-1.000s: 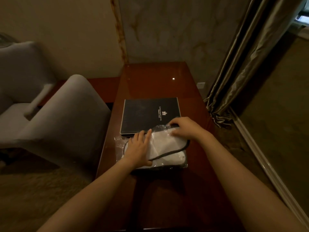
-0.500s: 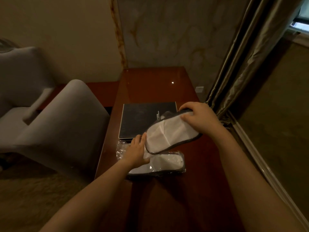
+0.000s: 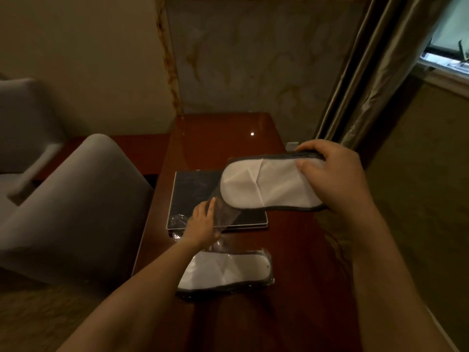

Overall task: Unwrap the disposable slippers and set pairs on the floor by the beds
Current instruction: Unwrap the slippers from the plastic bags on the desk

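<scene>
I judged this to be the draw-out step. My right hand (image 3: 332, 179) gripped the heel end of the slippers (image 3: 264, 184), thumb on the white top and fingers curled over the dark rim, where 2 stacked soles seemed to show. It held them in the air, with the toe at, or barely inside, the mouth of the clear wrapper (image 3: 224, 208). My left hand (image 3: 200, 224) sat lower and to the left of the right, fingers fairly straight against the film's other end. I could not tell whether it pinched the film or merely pressed it onto the black folder (image 3: 193, 189) beneath. The next move, I reckoned, called for the left to anchor that limp, glossy, crinkled film while the right pulled clear to the right. The slippers looked flat, soft and oval, white cloth with a creased vamp. A 2nd, unopened packet (image 3: 225, 270) lay below the left hand, between my forearms, on the polished table (image 3: 215, 138).
</scene>
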